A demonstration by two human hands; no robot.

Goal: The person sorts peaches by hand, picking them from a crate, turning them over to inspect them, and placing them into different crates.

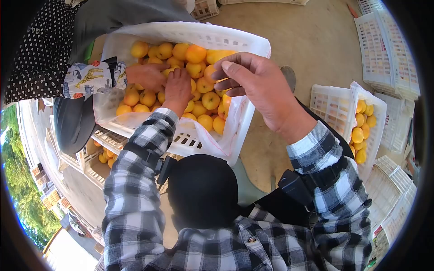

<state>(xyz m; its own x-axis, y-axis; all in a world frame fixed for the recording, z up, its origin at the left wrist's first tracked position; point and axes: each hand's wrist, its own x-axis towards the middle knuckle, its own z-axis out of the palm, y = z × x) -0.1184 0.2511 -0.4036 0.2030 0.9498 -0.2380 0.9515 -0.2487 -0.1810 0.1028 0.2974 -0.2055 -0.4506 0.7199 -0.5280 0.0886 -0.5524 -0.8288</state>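
Note:
Yellow-orange fruits that look like apricots [210, 100] fill a white plastic crate [235, 158] lined with thin clear film [212, 141]. My left hand [177, 90] reaches down into the crate, its fingers bent closely over an apricot among the others; the fingertips are mostly hidden. Raised above the crate's right side is my right hand [257, 86], with thumb and fingers loosely curved and apart. Nothing shows between them. Another person's hand [148, 77], coming from a patterned sleeve at the left, also lies among the apricots, touching or almost touching my left hand.
At the right stands a second lined crate of apricots [357, 131], with stacked white crates [384, 49] beyond it. More crates with fruit [106, 156] sit low at the left. The other person's dark-clothed leg [74, 124] is close to the crate's left side.

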